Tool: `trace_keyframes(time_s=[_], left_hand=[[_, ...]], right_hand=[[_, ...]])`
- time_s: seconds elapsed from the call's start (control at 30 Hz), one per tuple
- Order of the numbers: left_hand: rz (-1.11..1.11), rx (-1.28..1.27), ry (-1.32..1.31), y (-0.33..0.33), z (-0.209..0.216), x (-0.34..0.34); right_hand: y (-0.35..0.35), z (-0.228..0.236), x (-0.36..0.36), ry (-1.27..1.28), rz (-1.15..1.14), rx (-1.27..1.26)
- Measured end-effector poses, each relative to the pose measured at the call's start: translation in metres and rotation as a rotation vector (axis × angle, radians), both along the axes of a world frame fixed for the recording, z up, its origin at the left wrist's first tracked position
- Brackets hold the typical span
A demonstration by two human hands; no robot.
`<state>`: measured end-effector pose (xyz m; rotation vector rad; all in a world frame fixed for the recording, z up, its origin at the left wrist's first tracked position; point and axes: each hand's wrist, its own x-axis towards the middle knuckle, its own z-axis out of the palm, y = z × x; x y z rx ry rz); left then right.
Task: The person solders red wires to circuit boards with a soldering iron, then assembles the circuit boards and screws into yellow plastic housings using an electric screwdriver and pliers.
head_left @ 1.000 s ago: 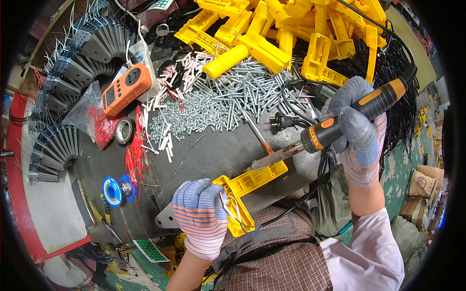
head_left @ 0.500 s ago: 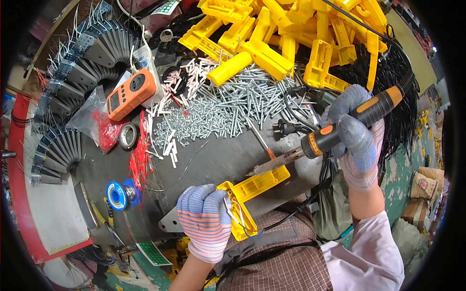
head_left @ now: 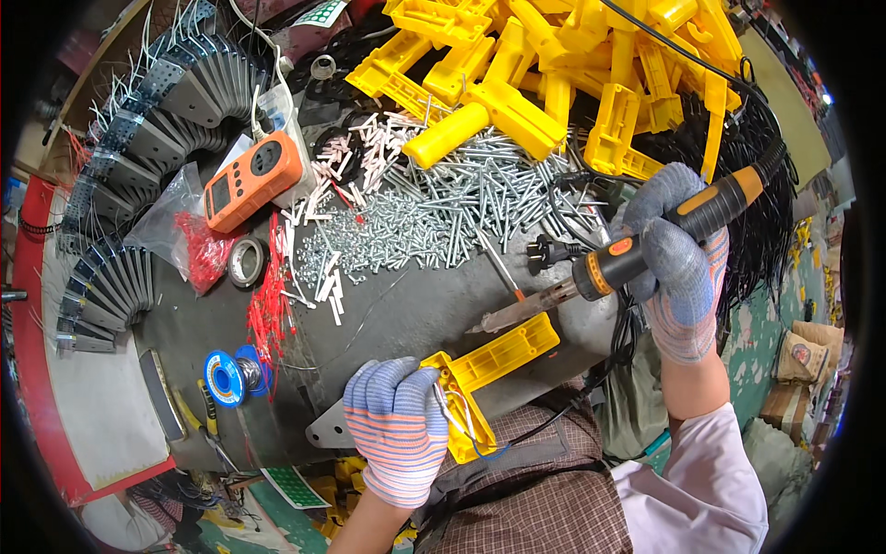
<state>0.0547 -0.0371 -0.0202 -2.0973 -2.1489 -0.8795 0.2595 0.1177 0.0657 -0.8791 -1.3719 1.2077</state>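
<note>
Gloved in striped knit, my left hand (head_left: pixel 395 427) is closed on a yellow plastic housing (head_left: pixel 503 358) at the front edge of the dark work surface. White wires and a black cable run out of this L-shaped part, and a grey metal plate (head_left: pixel 329 427) shows beside my hand. My right hand (head_left: pixel 678 258), gloved too, is wrapped round the black and orange handle of a soldering iron (head_left: pixel 614 265). The iron's tip points left, just above the housing's long arm. Behind it a thin screwdriver-like rod with an orange end (head_left: pixel 503 268) lies near a black plug (head_left: pixel 552 252).
Screws (head_left: pixel 461 198) and pale sleeves are heaped mid-table, with yellow housings (head_left: pixel 517 111) piled behind. An orange meter (head_left: pixel 257 180), tape roll (head_left: pixel 246 261), red wires (head_left: pixel 268 323), blue solder spool (head_left: pixel 231 377) and pliers (head_left: pixel 210 415) lie left. Metal plates (head_left: pixel 106 286) stand stacked far left.
My left hand and the yellow housing have shifted slightly right and toward me in the picture. The soldering iron and right hand stay nearly where they were.
</note>
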Motion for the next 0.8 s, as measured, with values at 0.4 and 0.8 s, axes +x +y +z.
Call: trace_keyframes(time_s=[0.4, 0.8], left_hand=[[-0.084, 0.124, -0.244, -0.026, 0.006, -0.02], [-0.068, 0.119, -0.079, -0.048, 0.004, -0.038]], right_hand=[[0.031, 0.009, -0.069, -0.288, 0.031, 0.624], [0.114, -0.04, -0.159, -0.833, 0.013, 0.98]])
